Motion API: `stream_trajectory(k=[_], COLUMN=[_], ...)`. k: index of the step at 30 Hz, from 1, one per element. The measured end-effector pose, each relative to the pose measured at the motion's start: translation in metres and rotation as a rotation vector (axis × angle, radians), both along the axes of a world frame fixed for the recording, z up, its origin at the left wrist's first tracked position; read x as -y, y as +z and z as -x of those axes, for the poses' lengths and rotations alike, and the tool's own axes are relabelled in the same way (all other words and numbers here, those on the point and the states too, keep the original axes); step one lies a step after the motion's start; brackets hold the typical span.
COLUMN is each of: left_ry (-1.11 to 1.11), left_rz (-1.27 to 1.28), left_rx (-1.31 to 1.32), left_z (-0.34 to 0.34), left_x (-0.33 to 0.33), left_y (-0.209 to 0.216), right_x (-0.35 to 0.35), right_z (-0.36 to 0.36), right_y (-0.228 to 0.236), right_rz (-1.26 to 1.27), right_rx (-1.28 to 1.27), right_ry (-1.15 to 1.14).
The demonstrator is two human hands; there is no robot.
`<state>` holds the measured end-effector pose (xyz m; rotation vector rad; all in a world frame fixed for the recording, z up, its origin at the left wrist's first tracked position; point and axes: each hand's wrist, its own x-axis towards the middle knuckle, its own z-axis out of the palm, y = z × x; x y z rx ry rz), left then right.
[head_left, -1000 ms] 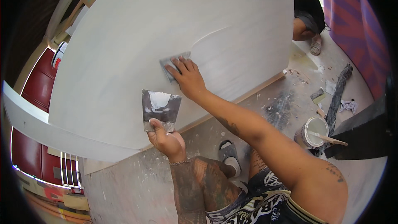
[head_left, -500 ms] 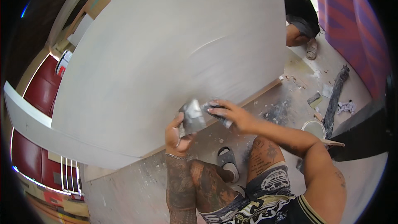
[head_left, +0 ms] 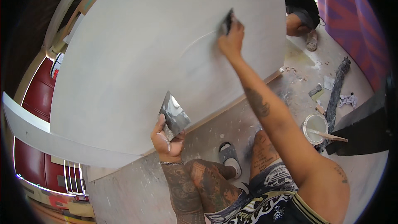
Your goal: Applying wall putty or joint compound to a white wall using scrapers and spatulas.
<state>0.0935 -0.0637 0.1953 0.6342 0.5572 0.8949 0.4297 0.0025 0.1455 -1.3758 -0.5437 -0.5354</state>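
Held upright in my left hand [head_left: 169, 147] is a flat metal scraper [head_left: 179, 120] with a dab of white putty [head_left: 174, 102] on its face. My right hand [head_left: 233, 40] grips a dark putty scraper [head_left: 228, 20], slightly blurred, up against the large grey-white panel [head_left: 124, 62]. The arm reaches far forward over the panel's right half. A thin, pale curved line [head_left: 197, 41] on the panel runs up toward that scraper. White smears show on my left palm.
At right stands a round tub [head_left: 315, 125] with a wooden-handled tool across it. Beyond lie a dark wrapped roll [head_left: 336, 93] and a crumpled cloth [head_left: 349, 100]. Another person [head_left: 300, 6] crouches past the panel's far right edge. A white curved strip [head_left: 29, 120] juts out at left.
My right hand has moved away from the left one, up and forward onto the panel with its scraper. My left hand has shifted slightly left, its scraper now showing more plainly.
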Motion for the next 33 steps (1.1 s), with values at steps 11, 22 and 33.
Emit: stream_trajectory(k=[11, 22, 33], left_ry=[0.213, -0.161, -0.177], left_rz=[0.078, 0.049, -1.969], left_rx=[0.065, -0.115, -0.763], left_z=[-0.005, 0.008, -0.06], left_x=[0.001, -0.025, 0.013], left_y=[-0.007, -0.035, -0.021], right_x=[-0.026, 0.155, 0.193], right_z=[0.191, 0.166, 0.121], right_y=[0.0, -0.045, -0.06], right_rz=[0.199, 0.207, -0.8], right_rx=[0.157, 0.205, -1.538], right_ry=[0.344, 1.133, 1.672])
